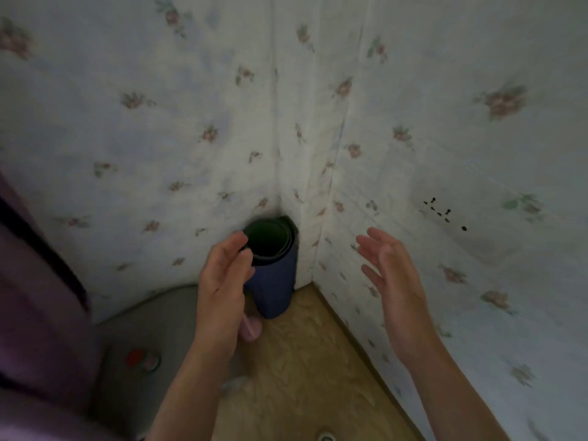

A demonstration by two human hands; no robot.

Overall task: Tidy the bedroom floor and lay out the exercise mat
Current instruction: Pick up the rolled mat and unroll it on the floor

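Observation:
A rolled exercise mat (273, 281), dark blue outside and green inside, stands upright in the corner where two floral-papered walls meet. My left hand (222, 288) is at its left side, fingers straight and touching or nearly touching the roll's upper rim, not wrapped around it. My right hand (391, 278) hovers open to the right of the mat, palm facing it, a clear gap away.
The floral walls (445, 154) close in on both sides of the corner. Wood-pattern floor (302, 361) lies below. A grey rug or cover (149, 329) with a small red-and-green object (143, 359) is at left, next to purple fabric (38, 313). A toe (251, 327) shows beside the mat's base.

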